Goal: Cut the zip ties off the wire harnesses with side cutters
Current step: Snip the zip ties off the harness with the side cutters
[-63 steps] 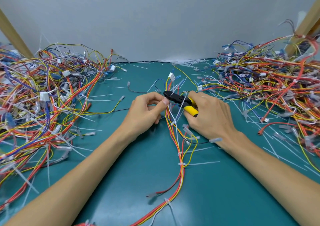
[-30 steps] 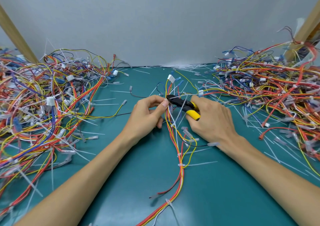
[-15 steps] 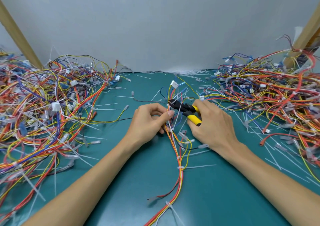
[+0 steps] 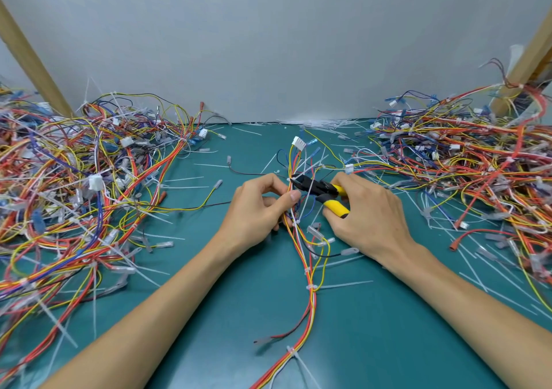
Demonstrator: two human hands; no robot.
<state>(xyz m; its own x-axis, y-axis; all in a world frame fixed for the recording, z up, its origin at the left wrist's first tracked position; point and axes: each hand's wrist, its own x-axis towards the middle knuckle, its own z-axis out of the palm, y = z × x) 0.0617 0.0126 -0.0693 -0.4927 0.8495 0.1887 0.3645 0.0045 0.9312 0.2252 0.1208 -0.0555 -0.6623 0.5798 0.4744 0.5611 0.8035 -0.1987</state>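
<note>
Head view: at the middle of the green desk [image 4: 388,344], a wire harness [image 4: 310,299] of red, orange, yellow and white wires is laid from the near edge toward the far edge, ending in a white connector [image 4: 298,143]. The harness is pinched by the left hand [image 4: 257,206] between the thumb and curled fingers. Side cutters [image 4: 316,187] with yellow handles are gripped in the right hand [image 4: 367,215], and the black nose is set against the wires just beside the left thumb tip. Whether the jaws are closed cannot be told. A white zip tie [image 4: 311,287] is seen round the harness, closer to the near edge. Tangled harness heaps are piled along the left edge [image 4: 89,194] and the right edge [image 4: 478,164]. Loose zip tie strips [image 4: 322,124] are gathered at the far edge.
</note>
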